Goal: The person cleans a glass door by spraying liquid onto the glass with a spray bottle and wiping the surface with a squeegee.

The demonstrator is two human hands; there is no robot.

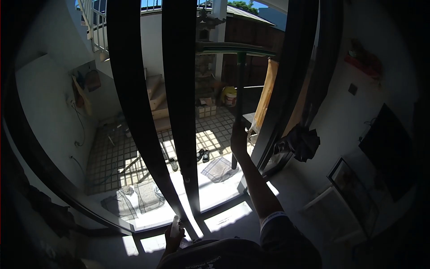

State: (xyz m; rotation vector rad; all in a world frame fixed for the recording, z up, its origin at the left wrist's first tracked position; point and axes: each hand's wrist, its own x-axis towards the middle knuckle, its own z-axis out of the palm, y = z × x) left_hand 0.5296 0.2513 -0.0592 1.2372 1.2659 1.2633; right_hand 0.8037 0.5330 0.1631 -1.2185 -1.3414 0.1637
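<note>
My right hand is raised and wrapped round the dark handle of a squeegee. The squeegee's wide green head lies level across the upper part of the glass door pane. Low down near my body, my left hand is closed round a clear bottle, whose lower part is hard to make out. Two dark door frame uprights stand between the squeegee and the left side of the view.
Beyond the glass are a tiled patio, steps, shoes, floor mats and a bucket. A gathered dark curtain hangs at the right, near a leaning framed picture.
</note>
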